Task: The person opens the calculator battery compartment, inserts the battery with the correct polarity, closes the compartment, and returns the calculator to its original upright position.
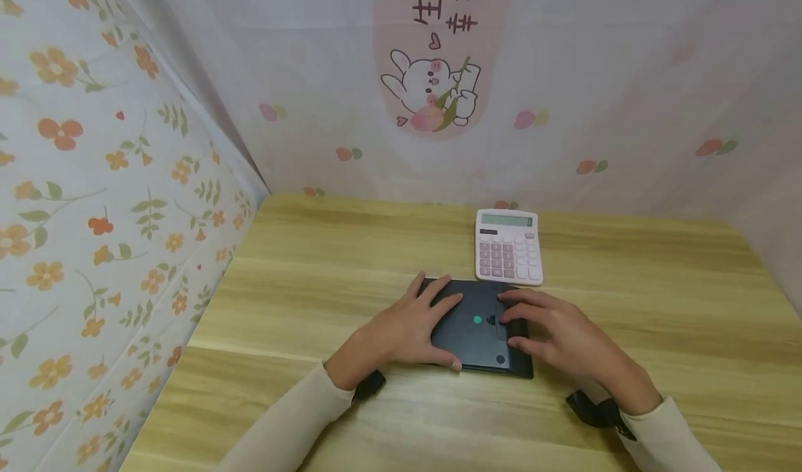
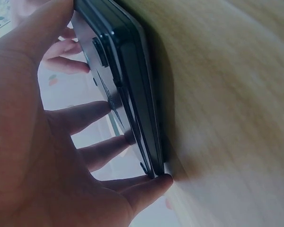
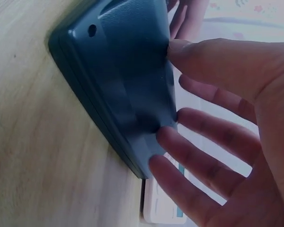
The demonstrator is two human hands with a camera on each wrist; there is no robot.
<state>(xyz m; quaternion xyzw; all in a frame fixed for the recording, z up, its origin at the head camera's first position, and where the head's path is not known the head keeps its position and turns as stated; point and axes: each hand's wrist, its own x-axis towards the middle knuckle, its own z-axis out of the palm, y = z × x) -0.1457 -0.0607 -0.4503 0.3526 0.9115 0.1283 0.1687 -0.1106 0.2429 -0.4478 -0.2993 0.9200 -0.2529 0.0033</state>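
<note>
A black calculator point(image 1: 466, 326) lies face down on the table, its back with a battery cover point(image 1: 499, 319) and a green round sticker turned up. My left hand point(image 1: 410, 326) spans its left part and grips it across, thumb at the near edge and fingers spread over the back to the far edge. In the left wrist view, fingertips point(image 2: 154, 187) of that hand lie at the calculator's far corner. My right hand point(image 1: 557, 329) rests on the right part, with fingertips on the back at the battery cover latch. In the right wrist view, its fingers point(image 3: 194, 158) are spread and lightly bent.
A pink and white calculator point(image 1: 509, 246) lies face up just behind the black one, close to its far edge. The wooden table point(image 1: 313, 249) meets a printed curtain point(image 1: 313, 110) at the back and a floral curtain point(image 1: 94, 214) at the left.
</note>
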